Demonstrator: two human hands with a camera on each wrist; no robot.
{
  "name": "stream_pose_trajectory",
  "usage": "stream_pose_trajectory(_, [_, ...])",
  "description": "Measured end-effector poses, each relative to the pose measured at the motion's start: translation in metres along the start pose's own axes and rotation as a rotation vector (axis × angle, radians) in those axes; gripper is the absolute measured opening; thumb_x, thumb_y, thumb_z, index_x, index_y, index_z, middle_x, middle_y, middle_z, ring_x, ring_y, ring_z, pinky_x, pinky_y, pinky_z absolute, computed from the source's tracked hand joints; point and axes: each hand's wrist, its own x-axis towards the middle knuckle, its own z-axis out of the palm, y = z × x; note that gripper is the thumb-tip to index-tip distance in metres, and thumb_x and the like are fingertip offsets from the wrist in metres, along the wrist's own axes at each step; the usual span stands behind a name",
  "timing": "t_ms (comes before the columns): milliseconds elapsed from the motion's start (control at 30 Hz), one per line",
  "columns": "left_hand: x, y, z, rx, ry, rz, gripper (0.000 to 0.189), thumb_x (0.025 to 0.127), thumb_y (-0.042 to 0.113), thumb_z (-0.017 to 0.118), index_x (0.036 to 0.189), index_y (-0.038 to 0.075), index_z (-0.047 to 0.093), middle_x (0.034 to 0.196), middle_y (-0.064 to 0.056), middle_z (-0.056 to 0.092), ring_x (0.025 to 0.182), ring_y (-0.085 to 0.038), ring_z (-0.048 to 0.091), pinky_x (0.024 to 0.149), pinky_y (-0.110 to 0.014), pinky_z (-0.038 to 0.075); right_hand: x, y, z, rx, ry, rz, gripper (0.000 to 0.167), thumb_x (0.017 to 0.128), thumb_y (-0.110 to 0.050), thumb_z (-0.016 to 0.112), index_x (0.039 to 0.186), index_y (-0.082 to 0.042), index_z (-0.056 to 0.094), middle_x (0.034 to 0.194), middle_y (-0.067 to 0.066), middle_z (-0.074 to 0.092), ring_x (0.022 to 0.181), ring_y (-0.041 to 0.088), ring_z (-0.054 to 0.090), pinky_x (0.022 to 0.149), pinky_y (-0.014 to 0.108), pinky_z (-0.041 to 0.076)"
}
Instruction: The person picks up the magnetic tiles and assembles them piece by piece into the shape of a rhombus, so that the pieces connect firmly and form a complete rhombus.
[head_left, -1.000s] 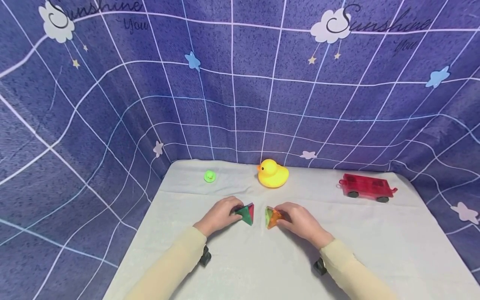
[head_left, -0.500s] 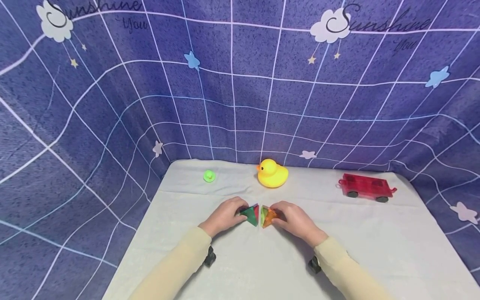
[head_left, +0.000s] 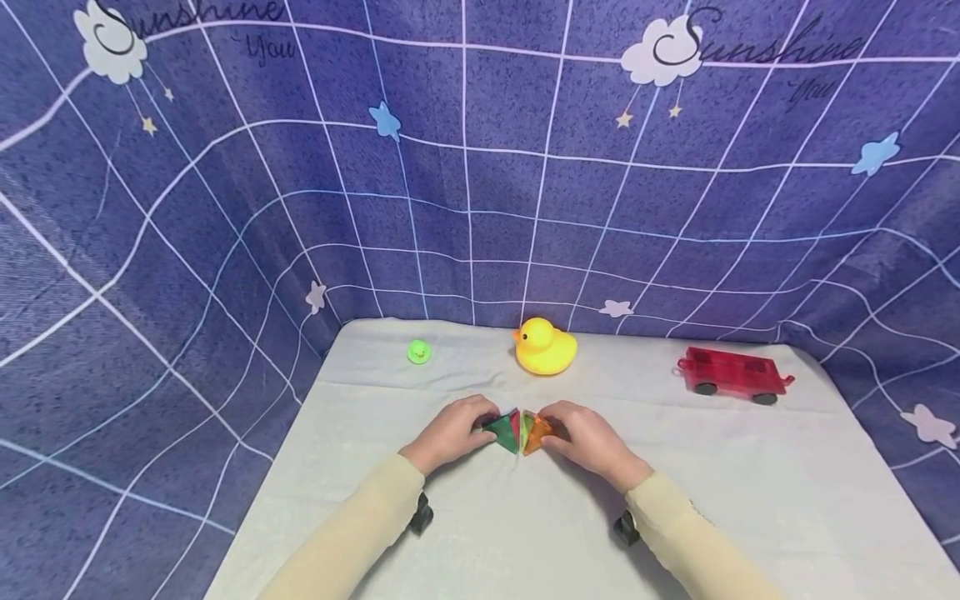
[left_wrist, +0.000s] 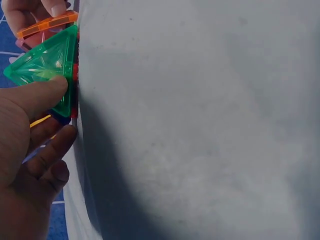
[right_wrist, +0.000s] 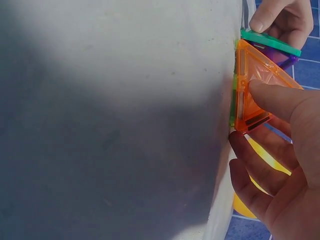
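Observation:
Near the middle of the table, my left hand (head_left: 452, 431) grips a small pyramid of translucent magnetic tiles. Its green triangle (left_wrist: 47, 60) faces me, with a red side (head_left: 515, 420) toward the centre. The left thumb presses on the green face, while the fingers are partly hidden behind. Opposite it, my right hand (head_left: 592, 439) pinches a matching pyramid with an orange triangle (right_wrist: 256, 92) in front and a lime side (head_left: 527, 423) inward, the thumb lying on the orange face. Both pyramids stand on the cloth, side by side, with hardly any gap between them.
Beyond the hands sits a yellow rubber duck (head_left: 546, 350). A tiny green duck (head_left: 418, 352) is at the back left, and a red toy wagon base (head_left: 733, 373) with black wheels at the back right. A blue patterned curtain (head_left: 495, 183) hangs behind the white-covered table (head_left: 480, 533).
Both hands have moved inward, the left one rightward and the right one leftward, bringing the two pyramids from clearly apart to almost together. The ducks and wagon base stay put.

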Motion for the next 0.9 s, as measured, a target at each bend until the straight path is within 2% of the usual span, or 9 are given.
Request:
stream_pose_trajectory(233, [0.0, -0.001, 0.001, 0.005, -0.004, 0.004, 0.03, 0.094, 0.022, 0.081, 0.12, 0.012, 0.071, 0.112, 0.0, 0.069, 0.094, -0.013, 0.061, 0.088, -0.036, 0.051, 0.003, -0.006, -0.005, -0.008, 0.01, -0.034, 0.034, 0.091, -0.02, 0.083, 0.121, -0.01, 0.073, 0.112, 0.0, 0.072, 0.1, 0.015, 0.067, 0.091, 0.041, 0.054])
stream_pose_trajectory(433, [0.0, -0.001, 0.001, -0.001, 0.001, 0.017, 0.029, 0.094, 0.022, 0.081, 0.119, 0.011, 0.071, 0.111, -0.001, 0.069, 0.094, -0.013, 0.061, 0.088, -0.036, 0.051, 0.008, -0.012, -0.007, -0.051, 0.021, -0.048, 0.03, 0.091, -0.021, 0.083, 0.118, -0.012, 0.074, 0.108, -0.003, 0.07, 0.089, 0.01, 0.061, 0.083, 0.037, 0.054])
stream_pose_trajectory(633, [0.001, 0.0, 0.002, 0.01, 0.0, 0.002, 0.028, 0.094, 0.023, 0.08, 0.118, 0.012, 0.071, 0.108, 0.002, 0.068, 0.092, -0.012, 0.061, 0.087, -0.034, 0.051, 0.011, -0.016, -0.006, -0.06, 0.028, -0.06, 0.026, 0.092, -0.021, 0.082, 0.116, -0.014, 0.075, 0.106, -0.004, 0.068, 0.085, 0.009, 0.058, 0.078, 0.035, 0.053])
stream_pose_trajectory(900, [0.001, 0.002, 0.003, 0.012, -0.013, -0.019, 0.027, 0.095, 0.023, 0.08, 0.118, 0.013, 0.071, 0.108, 0.003, 0.067, 0.091, -0.011, 0.06, 0.085, -0.033, 0.051, 0.011, -0.017, -0.004, -0.066, 0.036, -0.046, 0.025, 0.092, -0.02, 0.082, 0.115, -0.014, 0.075, 0.106, -0.005, 0.068, 0.085, 0.008, 0.058, 0.078, 0.033, 0.053])
